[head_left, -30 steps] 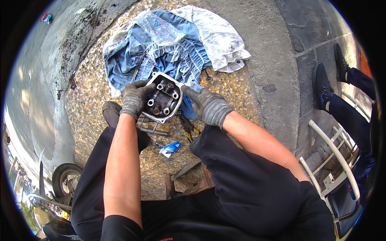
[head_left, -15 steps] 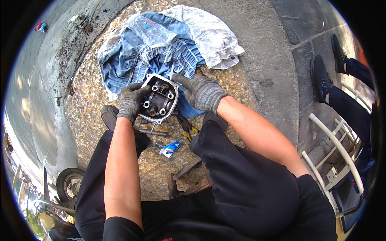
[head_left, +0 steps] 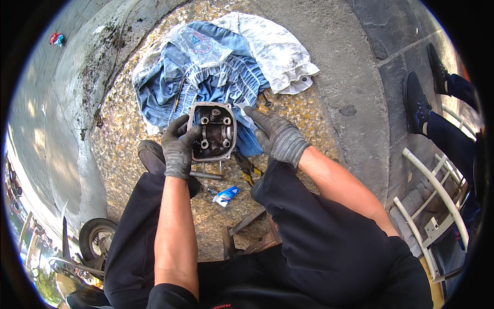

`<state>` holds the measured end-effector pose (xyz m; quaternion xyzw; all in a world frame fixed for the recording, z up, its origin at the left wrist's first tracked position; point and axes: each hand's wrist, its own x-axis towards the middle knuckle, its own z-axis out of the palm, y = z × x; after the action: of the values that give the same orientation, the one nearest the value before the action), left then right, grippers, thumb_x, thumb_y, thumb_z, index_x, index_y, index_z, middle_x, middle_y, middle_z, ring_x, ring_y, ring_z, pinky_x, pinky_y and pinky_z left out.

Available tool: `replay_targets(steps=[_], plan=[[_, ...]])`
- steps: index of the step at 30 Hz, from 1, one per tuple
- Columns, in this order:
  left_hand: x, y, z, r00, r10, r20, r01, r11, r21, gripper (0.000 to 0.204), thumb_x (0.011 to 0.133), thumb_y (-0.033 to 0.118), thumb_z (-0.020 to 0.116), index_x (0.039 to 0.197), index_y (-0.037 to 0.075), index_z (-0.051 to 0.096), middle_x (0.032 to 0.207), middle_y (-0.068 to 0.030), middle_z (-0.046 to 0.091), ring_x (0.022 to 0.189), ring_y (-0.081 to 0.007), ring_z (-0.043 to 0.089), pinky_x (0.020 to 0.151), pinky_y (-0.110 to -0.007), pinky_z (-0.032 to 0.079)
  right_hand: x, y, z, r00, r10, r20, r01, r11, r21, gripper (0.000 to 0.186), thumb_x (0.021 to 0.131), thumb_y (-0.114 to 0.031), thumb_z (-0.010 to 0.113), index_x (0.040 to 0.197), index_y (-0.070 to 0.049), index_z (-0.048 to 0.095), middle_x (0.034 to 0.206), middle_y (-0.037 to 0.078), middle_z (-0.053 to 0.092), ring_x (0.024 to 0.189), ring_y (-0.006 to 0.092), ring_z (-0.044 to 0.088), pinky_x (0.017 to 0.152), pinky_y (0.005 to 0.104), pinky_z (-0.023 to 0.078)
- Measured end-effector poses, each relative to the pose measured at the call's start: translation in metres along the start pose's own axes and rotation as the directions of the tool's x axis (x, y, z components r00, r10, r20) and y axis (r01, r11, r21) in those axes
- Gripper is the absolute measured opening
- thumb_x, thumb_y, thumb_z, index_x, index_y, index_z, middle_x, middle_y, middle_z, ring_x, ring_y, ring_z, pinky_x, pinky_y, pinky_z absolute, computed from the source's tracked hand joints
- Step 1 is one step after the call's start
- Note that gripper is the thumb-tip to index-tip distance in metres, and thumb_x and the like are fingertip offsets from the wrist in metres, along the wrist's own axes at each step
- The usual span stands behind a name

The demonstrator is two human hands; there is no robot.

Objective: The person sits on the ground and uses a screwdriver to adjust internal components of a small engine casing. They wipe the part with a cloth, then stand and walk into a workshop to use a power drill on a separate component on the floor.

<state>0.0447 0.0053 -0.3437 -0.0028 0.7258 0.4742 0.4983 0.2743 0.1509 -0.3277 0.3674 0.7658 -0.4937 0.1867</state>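
My left hand [head_left: 178, 149], in a grey knit glove, grips the left side of a metal engine cylinder head [head_left: 214, 132], thumb on its rim. The cylinder head is tilted so its open cavity, with valve springs and bolt bosses, faces up. My right hand [head_left: 282, 138], gloved alike, is held just right of it, apart from its rim. Its index finger points toward the cylinder head, with a pale patch at the tip; the thumb is spread away and the other fingers are partly hidden. Beyond the cylinder head lies a crumpled blue and white cloth [head_left: 226, 67].
Between my feet are pliers with yellow-black handles [head_left: 248, 169], a metal rod tool [head_left: 207, 175] and a small blue-and-white packet [head_left: 226, 195]. A wooden stool [head_left: 241, 230] is below. At right are a white metal-framed chair [head_left: 429, 180] and another person's dark shoes [head_left: 416, 100].
The cylinder head has turned upright in my left hand. My right hand has drawn away from its rim to the right. The whole view has shifted slightly.
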Motion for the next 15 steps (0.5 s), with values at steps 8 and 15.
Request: replay_targets(steps=[8,15], plan=[[-0.019,-0.031,0.028,0.908,0.155,-0.388,-0.186,0.982,-0.042,0.099,0.076,0.002,0.082,0.155,0.003,0.021,0.137,-0.0226,0.052,0.122,-0.0297,0.055,0.102,-0.037,0.046,-0.01,-0.008,0.022,0.963,-0.206,-0.171,0.205,0.979,-0.024,0.064,0.093,-0.02,0.057,0.153,-0.022,0.037,0.11,0.025,0.062,0.094,0.0429,0.064,0.085,0.0489,0.053],[-0.016,-0.052,0.038,0.897,0.071,-0.436,0.017,0.981,0.194,0.073,0.091,0.025,0.072,0.148,0.004,0.031,0.137,-0.02,0.056,0.122,-0.0309,0.057,0.103,-0.04,0.044,-0.025,-0.013,0.019,0.992,0.06,0.108,-0.055,0.997,-0.052,0.064,0.095,-0.027,0.054,0.155,-0.024,0.033,0.104,0.027,0.062,0.093,0.0428,0.065,0.086,0.0513,0.052]])
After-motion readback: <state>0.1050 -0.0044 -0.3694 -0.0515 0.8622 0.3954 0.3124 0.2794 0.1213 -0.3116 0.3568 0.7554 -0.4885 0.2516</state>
